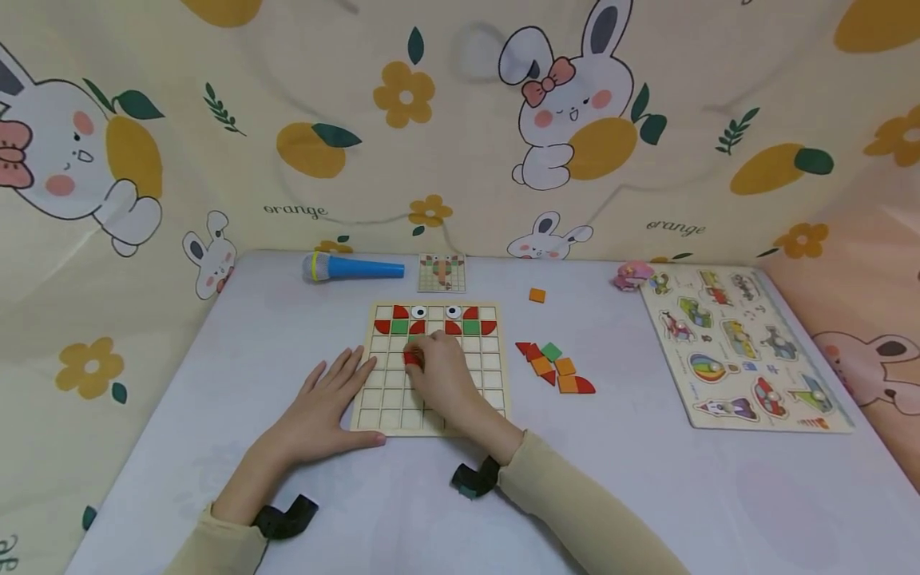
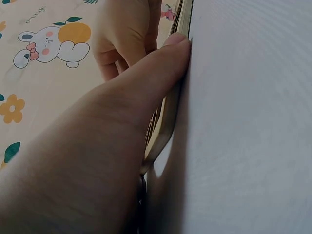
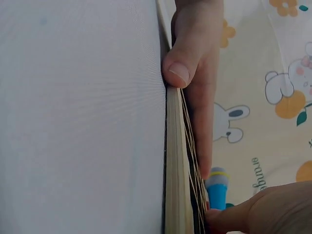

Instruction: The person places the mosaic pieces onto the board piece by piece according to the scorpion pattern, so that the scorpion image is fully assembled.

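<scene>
A wooden grid board [image 1: 366,391] lies on the table, with red quarter-circle, green square and eye-patterned pieces along its top rows. The left hand [image 1: 319,419] rests with spread fingers at the board's left edge, its thumb along the near edge. That thumb [image 2: 161,63] presses the board's side in the left wrist view. Over the board's middle, the right hand [image 1: 449,379] pinches a red piece [image 1: 411,358] between thumb and fingertips, just below a green piece. The fingers cover part of the red piece, so its shape is hidden.
Several red, orange and green pieces [image 1: 553,367] lie right of the board, with one orange square [image 1: 537,295] farther back. Behind the board are a pattern card [image 1: 442,274] and a blue toy microphone [image 1: 355,267]. A picture puzzle board [image 1: 747,351] and pink toy [image 1: 632,275] sit right.
</scene>
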The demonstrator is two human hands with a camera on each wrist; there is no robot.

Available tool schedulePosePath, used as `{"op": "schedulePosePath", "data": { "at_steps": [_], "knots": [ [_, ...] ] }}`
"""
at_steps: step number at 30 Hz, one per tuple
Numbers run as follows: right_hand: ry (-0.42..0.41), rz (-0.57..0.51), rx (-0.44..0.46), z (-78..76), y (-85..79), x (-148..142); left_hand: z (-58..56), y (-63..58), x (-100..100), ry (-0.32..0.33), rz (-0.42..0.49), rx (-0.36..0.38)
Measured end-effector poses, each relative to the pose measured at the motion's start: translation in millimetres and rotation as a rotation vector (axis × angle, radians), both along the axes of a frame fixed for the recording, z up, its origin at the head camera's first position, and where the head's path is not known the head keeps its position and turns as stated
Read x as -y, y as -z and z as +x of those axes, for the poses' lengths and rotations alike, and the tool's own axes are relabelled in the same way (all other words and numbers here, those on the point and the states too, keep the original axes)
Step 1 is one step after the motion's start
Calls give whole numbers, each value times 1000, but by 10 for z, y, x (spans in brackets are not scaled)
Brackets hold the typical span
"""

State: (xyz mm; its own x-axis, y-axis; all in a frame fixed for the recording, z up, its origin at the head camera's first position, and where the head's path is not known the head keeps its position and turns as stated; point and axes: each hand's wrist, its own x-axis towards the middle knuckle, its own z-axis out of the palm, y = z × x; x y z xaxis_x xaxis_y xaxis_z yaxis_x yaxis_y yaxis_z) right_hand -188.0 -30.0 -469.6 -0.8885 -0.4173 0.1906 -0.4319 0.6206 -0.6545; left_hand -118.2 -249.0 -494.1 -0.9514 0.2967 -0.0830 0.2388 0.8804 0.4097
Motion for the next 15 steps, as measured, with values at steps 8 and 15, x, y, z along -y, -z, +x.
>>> {"op": "schedulePosePath", "data": {
  "at_steps": [8,15],
  "knots": [
    [-119,17,37,-207,-102,-128,-12,6,18,5,6,4],
    [-212,122,175,-372,-219,-188,-11,17,20,5,-2,8]
  ]
}}
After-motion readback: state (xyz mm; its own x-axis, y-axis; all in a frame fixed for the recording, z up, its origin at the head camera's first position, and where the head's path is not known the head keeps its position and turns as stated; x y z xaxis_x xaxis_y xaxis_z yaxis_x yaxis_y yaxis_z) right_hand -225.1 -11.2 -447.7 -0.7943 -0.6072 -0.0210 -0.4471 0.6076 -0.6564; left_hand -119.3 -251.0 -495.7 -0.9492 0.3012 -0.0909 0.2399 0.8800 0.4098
